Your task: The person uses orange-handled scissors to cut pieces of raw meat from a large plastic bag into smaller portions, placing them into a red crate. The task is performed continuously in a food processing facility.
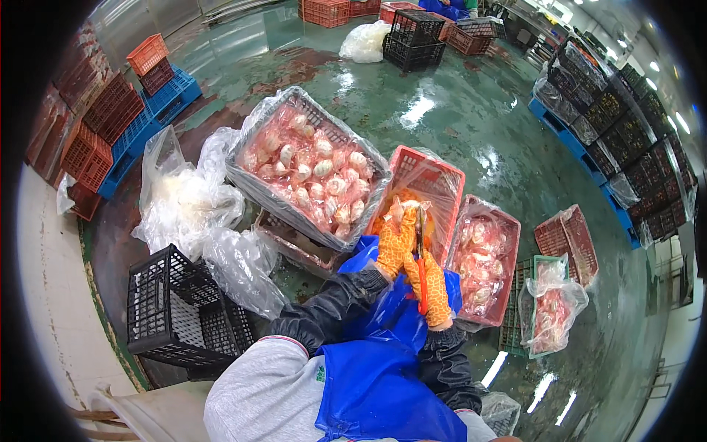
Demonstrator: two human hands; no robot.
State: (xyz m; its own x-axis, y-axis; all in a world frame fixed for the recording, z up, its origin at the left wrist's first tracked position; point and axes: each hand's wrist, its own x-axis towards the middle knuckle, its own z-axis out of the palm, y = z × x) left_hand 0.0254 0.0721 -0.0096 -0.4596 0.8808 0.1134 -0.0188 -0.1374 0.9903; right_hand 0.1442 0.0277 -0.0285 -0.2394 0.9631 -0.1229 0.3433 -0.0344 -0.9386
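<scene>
Both my hands wear orange patterned gloves over black sleeves. My left hand (396, 243) holds a pale piece of raw meat (398, 210) over a red plastic-lined crate (442, 173). My right hand (436, 289) grips red-handled scissors (422, 254), whose blades point up toward the meat. A blue apron (375, 368) covers my lap below them.
A large grey crate (258, 188) lined with plastic, full of pale meat pieces, stands to the left. A red crate (508, 250) of meat sits right, with a green crate (549, 261) beyond. A black empty crate (177, 309) and crumpled plastic bags (184, 206) lie left. Stacked crates ring the wet green floor.
</scene>
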